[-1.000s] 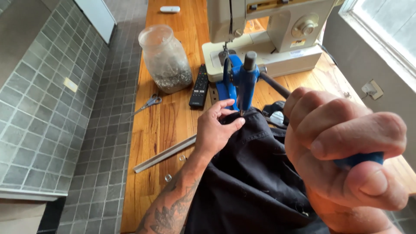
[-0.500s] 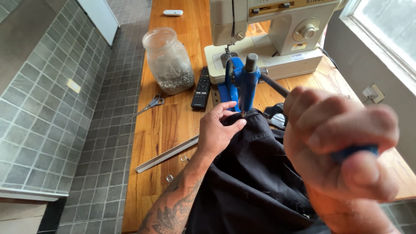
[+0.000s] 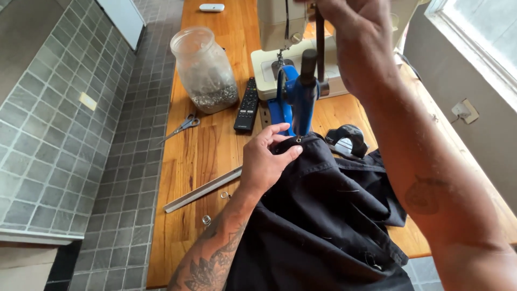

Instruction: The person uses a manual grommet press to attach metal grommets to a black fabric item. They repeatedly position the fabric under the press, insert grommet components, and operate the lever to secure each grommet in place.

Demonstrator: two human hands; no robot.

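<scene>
Now left hand [image 3: 267,161] pinching black cloth [image 3: 318,215] edge, thumb and fingers pressed together on fabric, holding a small metal eyelet spot right under blue press [image 3: 295,99] head, apparently to keep it lined up with the die; right hand [image 3: 353,32] raised high, fist wrapped round press lever [image 3: 320,43], fingers closed on it; cloth draped over near table [image 3: 199,161] edge, bulk hanging toward viewer, only the corner fed onto press base; press standing mid-table just in front of sewing machine [image 3: 280,32]; glass jar [image 3: 204,70] with metal bits at bottom, remote [image 3: 247,105], scissors [image 3: 183,126] left of press; metal ruler [image 3: 202,189] and loose eyelets [image 3: 206,219] beside left wrist, within reach; versus earlier frames: right hand gone from close-to-camera, low, to up at top of view on lever; left hand same pinch, same spot; cloth unmoved; camera view shifted closer to table.
</scene>
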